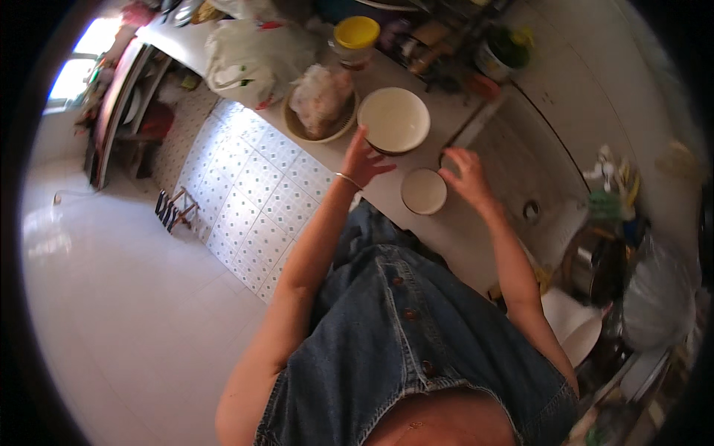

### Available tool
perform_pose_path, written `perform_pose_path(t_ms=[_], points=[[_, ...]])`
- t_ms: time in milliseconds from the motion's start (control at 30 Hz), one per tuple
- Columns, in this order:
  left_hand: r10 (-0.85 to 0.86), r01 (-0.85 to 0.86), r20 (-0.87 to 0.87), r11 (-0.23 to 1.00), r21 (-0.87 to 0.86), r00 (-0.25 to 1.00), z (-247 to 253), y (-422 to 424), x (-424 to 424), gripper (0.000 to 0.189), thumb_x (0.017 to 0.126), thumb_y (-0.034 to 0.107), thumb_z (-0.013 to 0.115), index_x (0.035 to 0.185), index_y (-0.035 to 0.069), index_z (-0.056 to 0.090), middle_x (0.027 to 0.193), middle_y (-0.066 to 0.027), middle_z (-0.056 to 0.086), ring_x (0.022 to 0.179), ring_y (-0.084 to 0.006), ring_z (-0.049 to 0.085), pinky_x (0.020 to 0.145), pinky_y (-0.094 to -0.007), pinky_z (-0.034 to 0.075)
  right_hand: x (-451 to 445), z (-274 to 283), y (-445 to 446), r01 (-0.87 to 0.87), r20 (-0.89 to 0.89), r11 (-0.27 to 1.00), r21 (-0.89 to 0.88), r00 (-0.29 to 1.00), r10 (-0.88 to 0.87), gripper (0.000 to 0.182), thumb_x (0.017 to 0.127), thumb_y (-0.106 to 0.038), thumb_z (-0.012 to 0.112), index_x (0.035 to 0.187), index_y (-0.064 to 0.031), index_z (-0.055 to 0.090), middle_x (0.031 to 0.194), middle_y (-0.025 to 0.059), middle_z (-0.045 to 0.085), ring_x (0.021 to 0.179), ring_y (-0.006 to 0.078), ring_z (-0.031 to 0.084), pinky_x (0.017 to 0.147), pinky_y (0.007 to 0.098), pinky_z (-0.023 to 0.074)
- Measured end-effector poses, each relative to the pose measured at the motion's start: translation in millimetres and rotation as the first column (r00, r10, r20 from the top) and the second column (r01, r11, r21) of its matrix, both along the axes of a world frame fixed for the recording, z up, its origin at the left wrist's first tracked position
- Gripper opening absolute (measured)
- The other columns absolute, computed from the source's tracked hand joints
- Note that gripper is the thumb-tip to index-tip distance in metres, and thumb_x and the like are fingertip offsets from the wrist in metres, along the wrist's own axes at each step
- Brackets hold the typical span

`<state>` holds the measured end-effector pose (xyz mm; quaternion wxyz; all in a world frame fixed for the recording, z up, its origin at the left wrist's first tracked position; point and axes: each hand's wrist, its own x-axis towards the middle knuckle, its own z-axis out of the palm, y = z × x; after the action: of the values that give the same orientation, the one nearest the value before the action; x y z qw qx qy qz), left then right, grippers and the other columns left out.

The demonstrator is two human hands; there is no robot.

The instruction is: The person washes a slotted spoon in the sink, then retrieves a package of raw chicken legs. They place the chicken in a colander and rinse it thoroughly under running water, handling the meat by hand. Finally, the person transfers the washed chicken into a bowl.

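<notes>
My left hand (pixel 365 161), a thin bracelet at its wrist, is beside a large white bowl (pixel 394 120) on the counter; its fingers are spread and hold nothing, and one fingertip is at or very near the rim. A smaller white bowl (pixel 424 191) with a dark rim stands nearer to me. My right hand (pixel 467 173) hovers at the small bowl's right side, fingers apart and slightly curled; whether the thumb touches the rim I cannot tell. Left of the large bowl, a shallow basket (pixel 316 138) holds a bundle in clear plastic (pixel 321 97).
A sink (pixel 519 161) with a drain lies on the right. Behind the bowls stands a tub with a yellow lid (pixel 357 33), near a white plastic bag (pixel 245 61). Pots and a bagged item (pixel 658 295) crowd the far right. A folding stool (pixel 177 211) stands on the floor.
</notes>
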<state>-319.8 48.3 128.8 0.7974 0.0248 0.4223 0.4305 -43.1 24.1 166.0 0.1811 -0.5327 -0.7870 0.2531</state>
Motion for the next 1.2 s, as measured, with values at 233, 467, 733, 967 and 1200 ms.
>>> perform_pose_path(t_ms=[233,467,733,967,1200], points=[[0.126,-0.118,0.082,0.988,-0.104,0.989,-8,-29,8,0.112,0.067,0.069,0.056,0.139,0.004,0.000,0.144,-0.0190,0.006,0.126,-0.0388,0.024,0.095,-0.0578,0.034,-14,-36,-103,-0.220,0.194,0.971,0.090,0.960,0.200,0.028,0.073,-0.018,0.067,0.100,-0.0117,0.061,0.107,0.0035,0.056,0.112,0.0227,0.044,0.098,0.0513,0.0244],[0.154,-0.150,0.037,0.984,-0.092,0.987,-13,-34,8,0.092,0.071,0.062,0.058,0.132,0.002,0.023,0.136,-0.0209,0.023,0.119,-0.0400,0.034,0.097,-0.0564,0.033,-12,-86,-106,-0.106,-0.020,0.989,0.106,0.994,0.108,0.012,0.075,-0.014,0.065,0.086,-0.0096,0.062,0.087,0.0015,0.061,0.095,0.0186,0.054,0.088,0.0458,0.0372],[0.176,-0.173,0.024,0.980,-0.102,0.984,-23,-44,-4,0.077,0.075,0.056,0.059,0.124,0.001,0.036,0.129,-0.0207,0.034,0.114,-0.0396,0.041,0.095,-0.0524,0.037,92,-27,-108,-0.060,-0.656,0.705,-0.707,-0.319,-0.685,0.044,0.087,-0.029,0.054,0.122,-0.0037,0.043,0.126,0.0137,0.043,0.115,0.0284,0.043,0.094,0.0486,0.0433],[0.123,-0.121,0.012,0.987,-0.105,0.992,-30,-50,-10,0.060,0.079,0.044,0.060,0.117,0.002,0.043,0.122,-0.0192,0.043,0.108,-0.0386,0.047,0.093,-0.0491,0.039,163,-18,-118,-0.018,-0.436,0.883,-0.468,-0.865,-0.249,0.052,0.082,-0.024,0.059,0.128,-0.0119,0.038,0.137,0.0096,0.032,0.126,0.0341,0.028,0.100,0.0608,0.0292],[0.000,-0.002,-0.018,0.997,-0.073,1.000,-41,-55,-9,0.047,0.083,0.033,0.058,0.115,0.003,0.045,0.118,-0.0168,0.047,0.105,-0.0350,0.051,0.090,-0.0455,0.044,157,-9,-104,-0.045,-0.406,0.895,-0.444,-0.880,-0.246,0.054,0.082,-0.021,0.059,0.130,-0.0097,0.037,0.138,0.0108,0.030,0.126,0.0339,0.027,0.103,0.0589,0.0252]])
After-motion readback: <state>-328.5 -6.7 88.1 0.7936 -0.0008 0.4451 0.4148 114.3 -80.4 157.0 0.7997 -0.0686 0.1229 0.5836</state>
